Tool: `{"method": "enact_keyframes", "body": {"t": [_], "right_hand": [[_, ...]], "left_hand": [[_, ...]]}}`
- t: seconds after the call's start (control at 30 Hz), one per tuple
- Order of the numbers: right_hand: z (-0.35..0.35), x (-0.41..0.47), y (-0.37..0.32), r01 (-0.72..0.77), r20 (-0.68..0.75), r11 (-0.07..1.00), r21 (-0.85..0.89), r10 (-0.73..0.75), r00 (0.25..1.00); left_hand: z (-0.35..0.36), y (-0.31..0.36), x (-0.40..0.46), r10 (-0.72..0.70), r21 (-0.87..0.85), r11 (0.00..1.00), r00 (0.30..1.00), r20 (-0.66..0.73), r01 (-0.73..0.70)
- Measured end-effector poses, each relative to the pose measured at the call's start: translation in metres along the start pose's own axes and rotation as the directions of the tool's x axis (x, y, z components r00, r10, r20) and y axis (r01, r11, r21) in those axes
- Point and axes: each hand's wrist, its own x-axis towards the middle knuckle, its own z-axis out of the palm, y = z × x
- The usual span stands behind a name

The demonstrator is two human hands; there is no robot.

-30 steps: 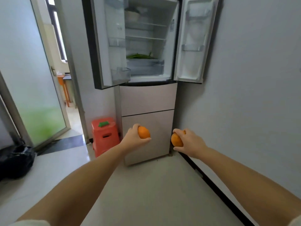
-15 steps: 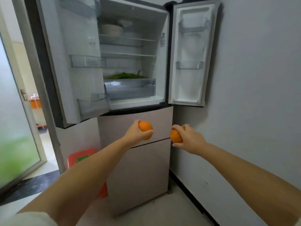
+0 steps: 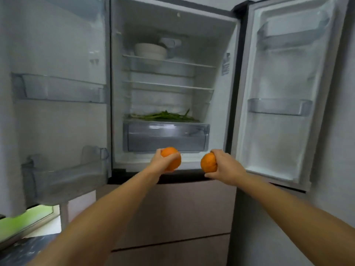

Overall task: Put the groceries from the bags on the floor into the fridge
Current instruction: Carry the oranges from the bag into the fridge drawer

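Observation:
The fridge stands open straight ahead, both upper doors swung wide. My left hand grips an orange just in front of the compartment's bottom ledge. My right hand grips a second orange beside it, at the same height. Both oranges hang below the clear crisper drawer. Green vegetables lie on the shelf above that drawer. The grocery bags are out of view.
A stack of white bowls sits on the top shelf. The left door and right door carry clear bins. Closed lower drawers are below my arms. A grey wall is close on the right.
I have come closer to the fridge and my view has tilted up, so the open compartment fills the frame. Both hands have risen with the oranges to its bottom ledge.

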Motion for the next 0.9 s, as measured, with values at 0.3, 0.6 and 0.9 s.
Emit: {"method": "enact_keyframes", "body": {"t": [0.3, 0.6, 0.9], "right_hand": [[0.073, 0.203, 0.027, -0.317, 0.246, 0.292, 0.903, 0.254, 0.935], [0.106, 0.351, 0.036, -0.188, 0.346, -0.483, 0.855, 0.263, 0.9], [0.105, 0.352, 0.038, -0.18, 0.33, -0.477, 0.86, 0.253, 0.909]], "left_hand": [[-0.002, 0.008, 0.168, -0.205, -0.633, 0.768, 0.974, -0.101, 0.096], [-0.028, 0.01, 0.305, -0.214, -0.657, 0.742, 0.976, -0.042, 0.134], [-0.03, 0.003, 0.305, -0.165, -0.753, 0.647, 0.986, 0.013, 0.118]]}}
